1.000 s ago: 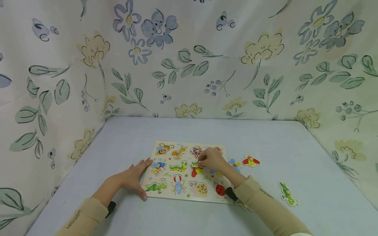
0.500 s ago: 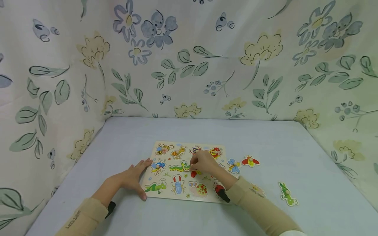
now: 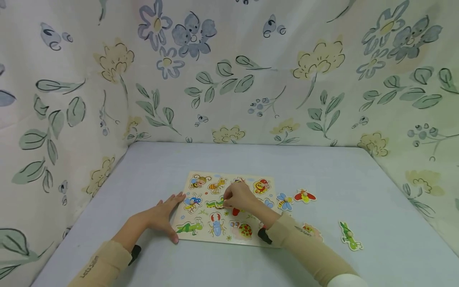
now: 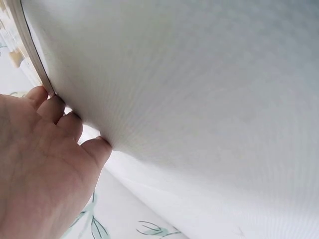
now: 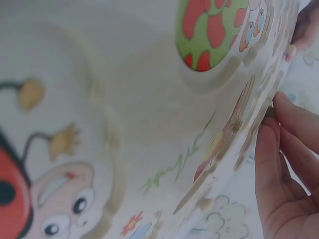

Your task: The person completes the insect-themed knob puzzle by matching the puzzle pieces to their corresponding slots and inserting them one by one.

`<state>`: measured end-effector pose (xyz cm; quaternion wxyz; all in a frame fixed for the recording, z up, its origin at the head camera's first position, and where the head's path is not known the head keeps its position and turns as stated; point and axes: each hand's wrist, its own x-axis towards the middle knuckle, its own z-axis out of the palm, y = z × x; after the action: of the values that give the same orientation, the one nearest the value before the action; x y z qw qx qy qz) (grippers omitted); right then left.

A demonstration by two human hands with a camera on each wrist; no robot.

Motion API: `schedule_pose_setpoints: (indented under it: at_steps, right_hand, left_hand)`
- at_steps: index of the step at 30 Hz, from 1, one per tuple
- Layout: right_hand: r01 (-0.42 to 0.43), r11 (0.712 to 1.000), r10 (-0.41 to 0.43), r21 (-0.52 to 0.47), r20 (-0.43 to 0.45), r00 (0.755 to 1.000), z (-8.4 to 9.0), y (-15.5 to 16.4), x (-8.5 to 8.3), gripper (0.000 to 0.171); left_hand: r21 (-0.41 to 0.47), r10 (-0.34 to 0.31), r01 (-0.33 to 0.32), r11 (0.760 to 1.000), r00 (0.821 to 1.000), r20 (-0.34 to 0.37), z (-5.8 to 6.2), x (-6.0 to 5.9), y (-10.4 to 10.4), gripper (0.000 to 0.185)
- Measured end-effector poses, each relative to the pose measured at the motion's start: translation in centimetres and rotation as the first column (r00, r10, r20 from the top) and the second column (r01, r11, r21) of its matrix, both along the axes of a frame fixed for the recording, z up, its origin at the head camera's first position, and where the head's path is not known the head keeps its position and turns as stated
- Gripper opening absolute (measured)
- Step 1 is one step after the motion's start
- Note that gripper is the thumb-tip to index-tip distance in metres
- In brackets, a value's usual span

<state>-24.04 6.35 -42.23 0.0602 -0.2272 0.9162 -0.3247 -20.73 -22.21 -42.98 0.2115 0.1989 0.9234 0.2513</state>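
Observation:
A wooden insect puzzle board (image 3: 204, 178) lies flat on the pale blue table (image 3: 322, 167). My left hand (image 3: 165, 213) rests open on the table, its straight fingers (image 4: 60, 117) against the board's left edge (image 4: 31, 55). My right hand (image 3: 234, 196) hovers over the board's middle with fingers bunched downward. It pinches the right end of the green caterpillar piece (image 3: 214, 204). A red piece (image 3: 235, 211) shows just below that hand. The right wrist view shows the board (image 5: 149, 124) very close, with a snail's spotted shell (image 5: 209, 25) and my curled fingers (image 5: 284, 164) at the right.
Loose pieces lie right of the board: a blue-winged bee (image 3: 285, 202), a red-winged bug (image 3: 305, 195), a green grasshopper (image 3: 349, 236) and one piece (image 3: 312, 230) beside my right sleeve. Flowered cloth walls (image 3: 229, 71) close the table at the back and both sides.
My right hand has slid left across the board, from the red piece and the butterfly slot to the caterpillar's right end. The left hand has stayed put.

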Motion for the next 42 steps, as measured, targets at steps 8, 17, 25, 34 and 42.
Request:
schedule_pose_setpoints:
  at_steps: [8, 17, 25, 34, 42]
  right_hand:
    - [0.003, 1.000, -0.003, -0.010, -0.022, 1.000, 0.0, -0.5, 0.1, 0.005]
    - [0.010, 0.999, -0.009, 0.039, -0.027, 1.000, 0.1, -1.5, 0.1, 0.007]
    - [0.001, 0.999, 0.000, 0.051, -0.007, 1.000, 0.0, -2.5, -0.1, 0.007]
    - [0.034, 0.993, -0.036, 0.112, 0.013, 0.999, 0.4, -3.5, 0.0, 0.015]
    - [0.041, 0.990, -0.042, 0.135, 0.002, 0.999, 0.5, -3.7, 0.0, 0.016]
  left_hand:
    - [-0.021, 0.000, -0.001, 1.000, 1.000, -0.017, -0.1, -0.1, 0.3, 0.133]
    - [-0.014, 0.001, -0.001, 1.000, 1.000, -0.016, -0.1, -0.1, 0.2, 0.133]
    - [-0.006, -0.006, 0.006, 1.000, 1.000, -0.014, -0.2, -0.2, -0.1, 0.133]
    - [-0.009, -0.002, 0.002, 1.000, 1.000, -0.012, -0.2, -0.2, 0.0, 0.134]
    - [-0.022, 0.015, -0.015, 1.000, 1.000, -0.013, -0.6, -0.4, 0.0, 0.135]
